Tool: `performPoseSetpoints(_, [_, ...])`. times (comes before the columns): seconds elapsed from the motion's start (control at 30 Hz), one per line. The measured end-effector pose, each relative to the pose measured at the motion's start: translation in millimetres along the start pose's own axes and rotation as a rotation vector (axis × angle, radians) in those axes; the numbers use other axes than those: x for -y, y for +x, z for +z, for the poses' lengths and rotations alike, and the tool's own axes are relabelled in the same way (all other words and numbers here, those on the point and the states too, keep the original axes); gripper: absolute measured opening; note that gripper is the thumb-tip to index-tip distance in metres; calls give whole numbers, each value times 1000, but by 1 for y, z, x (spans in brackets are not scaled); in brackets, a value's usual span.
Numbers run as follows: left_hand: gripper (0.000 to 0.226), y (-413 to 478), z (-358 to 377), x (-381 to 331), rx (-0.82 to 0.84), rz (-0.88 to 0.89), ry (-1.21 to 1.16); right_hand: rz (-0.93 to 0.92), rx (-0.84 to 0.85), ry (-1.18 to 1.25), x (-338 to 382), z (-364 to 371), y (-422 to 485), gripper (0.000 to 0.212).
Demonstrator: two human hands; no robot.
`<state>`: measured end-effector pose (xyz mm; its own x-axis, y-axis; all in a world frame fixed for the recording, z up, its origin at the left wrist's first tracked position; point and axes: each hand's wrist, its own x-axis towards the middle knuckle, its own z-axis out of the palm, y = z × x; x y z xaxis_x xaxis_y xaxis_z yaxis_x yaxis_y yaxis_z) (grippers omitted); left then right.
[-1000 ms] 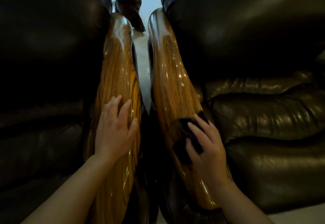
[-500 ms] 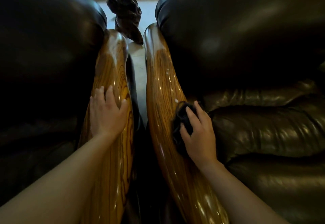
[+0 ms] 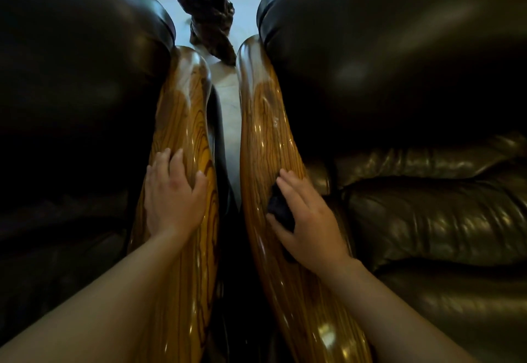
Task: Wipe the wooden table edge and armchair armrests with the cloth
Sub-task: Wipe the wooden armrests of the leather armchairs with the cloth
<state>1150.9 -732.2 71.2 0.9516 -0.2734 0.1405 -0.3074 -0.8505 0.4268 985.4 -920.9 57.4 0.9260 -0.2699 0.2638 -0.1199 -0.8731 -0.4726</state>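
Our right hand [image 3: 306, 220] presses the cloth [image 3: 281, 210] flat; left hand [image 3: 174, 194] lies open, empty. On glossy armrest [image 3: 262, 140], cloth may slip free.

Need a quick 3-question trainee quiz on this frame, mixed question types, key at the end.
1. True or false: the dark cloth is under the left hand.
2. Which surface does the right hand press on?
A. the leather seat cushion
B. the right wooden armrest
C. the floor
3. Fill in: the left hand lies flat and bare on the ___ wooden armrest.

Key: 1 false, the cloth is under the right hand; 2 B; 3 left.
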Motion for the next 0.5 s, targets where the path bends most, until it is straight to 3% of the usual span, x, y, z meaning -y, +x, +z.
performPoseSetpoints(0.1, [65, -2, -4, -3, 12, -10, -10, -64, 10, -22, -6, 3, -9, 63])
performPoseSetpoints(0.27, [60, -1, -8, -7, 39, -25, -16, 191, -56, -84, 4, 5, 49, 65])
performPoseSetpoints(0.43, [60, -2, -11, -12, 47, -26, -5, -38, 100, -106, 4, 8, 15, 76])
performPoseSetpoints(0.5, [61, -1, -11, -13, 49, -32, 17, -48, 86, -142, -8, 7, 21, 77])
